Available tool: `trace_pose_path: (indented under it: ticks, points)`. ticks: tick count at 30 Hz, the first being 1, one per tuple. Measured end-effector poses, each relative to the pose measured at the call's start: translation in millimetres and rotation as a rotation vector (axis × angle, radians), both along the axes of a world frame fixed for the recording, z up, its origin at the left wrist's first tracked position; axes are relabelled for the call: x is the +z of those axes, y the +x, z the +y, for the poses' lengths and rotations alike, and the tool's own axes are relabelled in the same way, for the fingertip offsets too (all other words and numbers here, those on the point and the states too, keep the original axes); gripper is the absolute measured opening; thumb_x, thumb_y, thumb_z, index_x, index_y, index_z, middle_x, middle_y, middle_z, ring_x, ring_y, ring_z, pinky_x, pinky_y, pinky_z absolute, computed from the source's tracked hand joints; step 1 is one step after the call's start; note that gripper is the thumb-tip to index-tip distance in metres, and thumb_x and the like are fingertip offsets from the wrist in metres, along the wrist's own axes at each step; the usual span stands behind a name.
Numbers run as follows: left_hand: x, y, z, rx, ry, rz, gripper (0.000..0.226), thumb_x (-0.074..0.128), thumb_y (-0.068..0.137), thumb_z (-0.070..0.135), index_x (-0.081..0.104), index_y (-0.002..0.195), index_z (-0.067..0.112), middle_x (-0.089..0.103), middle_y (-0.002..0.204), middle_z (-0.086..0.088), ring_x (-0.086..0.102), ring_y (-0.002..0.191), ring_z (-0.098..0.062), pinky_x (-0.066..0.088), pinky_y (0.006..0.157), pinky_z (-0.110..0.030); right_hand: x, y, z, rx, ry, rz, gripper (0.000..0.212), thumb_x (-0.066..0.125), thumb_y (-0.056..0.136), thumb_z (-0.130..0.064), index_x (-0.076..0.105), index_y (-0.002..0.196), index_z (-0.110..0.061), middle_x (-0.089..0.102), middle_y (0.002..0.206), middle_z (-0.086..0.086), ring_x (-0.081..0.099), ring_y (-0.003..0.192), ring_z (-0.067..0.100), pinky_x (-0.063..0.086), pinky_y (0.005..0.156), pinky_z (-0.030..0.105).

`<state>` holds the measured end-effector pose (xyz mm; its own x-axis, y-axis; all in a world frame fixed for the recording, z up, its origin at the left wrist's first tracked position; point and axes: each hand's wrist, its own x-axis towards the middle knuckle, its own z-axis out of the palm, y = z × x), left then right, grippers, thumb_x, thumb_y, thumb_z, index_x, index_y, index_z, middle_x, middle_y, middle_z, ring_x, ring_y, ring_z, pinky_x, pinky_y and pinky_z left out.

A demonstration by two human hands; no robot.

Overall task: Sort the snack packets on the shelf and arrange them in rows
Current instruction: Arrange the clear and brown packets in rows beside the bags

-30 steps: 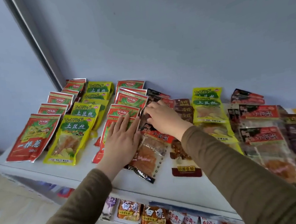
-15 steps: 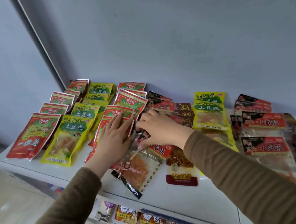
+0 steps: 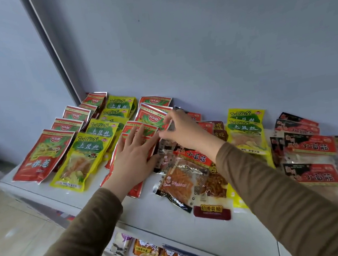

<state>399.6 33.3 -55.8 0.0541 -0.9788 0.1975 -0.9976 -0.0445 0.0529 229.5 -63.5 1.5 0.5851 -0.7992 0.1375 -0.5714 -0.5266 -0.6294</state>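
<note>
Now changed since the prior views: right hand [image 3: 181,129] lifted off the dark packets, pinching the corner of a red packet [image 3: 152,117] at the far end of the third row. Suggests alignment of that red row under way; sorting incomplete.

Left to right: red row [image 3: 43,156] and yellow row [image 3: 80,161] laid tidy, running near to far. Left hand [image 3: 134,158] flat, fingers spread wide, pressing the near red packets just beside. Clear-window packet [image 3: 181,180] shifted nearer the front edge, lying skewed over its neighbours. Unsorted black-and-red packets [image 3: 310,147] crowded at right.

Edges: bare shelf [image 3: 215,232] strip along the near lip only; wall close behind; little open room elsewhere.
</note>
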Motion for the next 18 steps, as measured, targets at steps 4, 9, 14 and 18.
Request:
trace_pose_path:
  ticks: [4,9,14,18]
  points:
    - [-3,1,-10,-0.032,0.032,-0.012,0.058,0.03,0.104,0.061,0.009,0.158,0.056,-0.005,0.173,-0.003,-0.01,0.159,-0.033,0.0,0.123,-0.067,3,35,6,-0.209,0.479,-0.461,0.049,0.059,0.1,-0.025,0.041,0.146,-0.018,0.054,0.132,-0.004,0.057,0.11,0.012,0.048,0.082,0.025]
    - [-6,7,-13,0.012,0.012,0.022,0.061,0.031,0.104,0.06,0.008,0.16,0.051,0.002,0.173,-0.003,-0.006,0.159,-0.032,-0.001,0.123,-0.067,-2,60,1,-0.242,0.481,-0.504,0.05,0.051,0.103,-0.022,0.037,0.151,-0.021,0.046,0.147,-0.001,0.047,0.131,0.016,0.04,0.094,0.028]
    - [-5,7,-14,0.014,0.012,0.026,0.064,0.03,0.104,0.059,0.002,0.161,0.048,0.006,0.173,-0.002,-0.003,0.159,-0.031,0.0,0.124,-0.066,-1,77,-16,-0.408,0.558,-0.697,0.05,0.047,0.102,-0.012,0.034,0.15,-0.014,0.051,0.145,0.012,0.057,0.127,0.029,0.05,0.104,0.049]
    - [-5,7,-12,0.021,-0.009,0.029,0.066,0.032,0.103,0.061,0.002,0.161,0.049,0.005,0.173,-0.003,-0.004,0.159,-0.032,-0.001,0.124,-0.066,1,85,-27,-0.527,0.379,-0.674,0.045,0.046,0.102,-0.01,0.041,0.146,-0.011,0.055,0.136,0.012,0.06,0.122,0.029,0.053,0.101,0.049]
